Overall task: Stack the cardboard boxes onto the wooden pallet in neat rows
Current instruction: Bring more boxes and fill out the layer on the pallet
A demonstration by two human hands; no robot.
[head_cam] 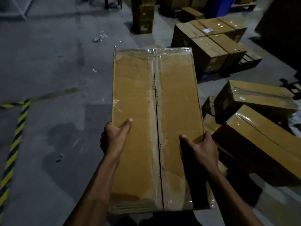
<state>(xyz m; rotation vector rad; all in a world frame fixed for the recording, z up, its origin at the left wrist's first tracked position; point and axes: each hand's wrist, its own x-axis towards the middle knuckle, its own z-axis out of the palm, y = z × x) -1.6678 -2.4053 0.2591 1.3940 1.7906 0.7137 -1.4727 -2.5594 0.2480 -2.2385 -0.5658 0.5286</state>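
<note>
Both hands clamp one long cardboard box, left hand and right hand on its sides, while ahead of the grip four boxes already sit on the wooden pallet and loose boxes beside the right hand wait.

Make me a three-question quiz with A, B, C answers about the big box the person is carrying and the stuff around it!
1. Where are the neatly packed boxes?
A. ahead to the right, on the pallet
B. left on the stripes
C. on a shelf

2. What colours is the floor tape?
A. red and white
B. yellow and black
C. blue

3. How is the carried box held?
A. one hand
B. both hands
C. not at all

Answers: 1 A, they sit there in rows. 2 B, striped tape. 3 B, left hand and right hand grip its sides.
</note>
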